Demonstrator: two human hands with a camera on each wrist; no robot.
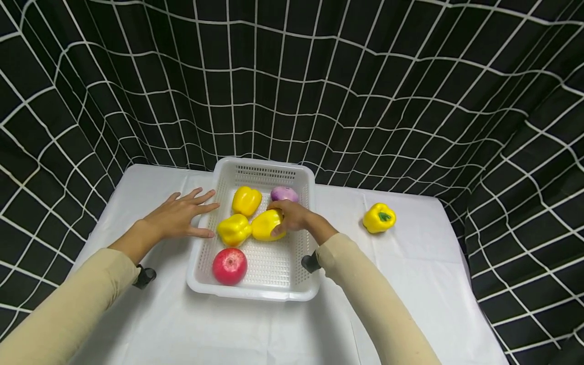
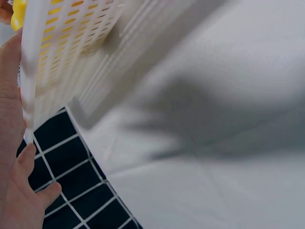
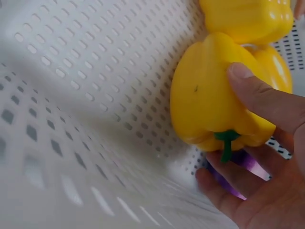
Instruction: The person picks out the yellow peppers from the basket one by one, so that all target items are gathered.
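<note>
**Right hand hugging a chunky yellow pepper, left hand fanned out**

So the right hand is pinching that pepper mid-basket, thumb on one side, fingers curling round the other, probably because something that fat is needing a wide grip. The green stem is showing between thumb and fingers. Can't tell if it's lifting off the floor. The left hand is spreading its fingers at the white basket's left rim, maybe for steadying, but I can't tell if it's pressing. A lobed pepper is sitting just left, a farther pepper behind, purple vegetable far right, red fruit near left. One lone pepper is sitting outside, right.
</note>
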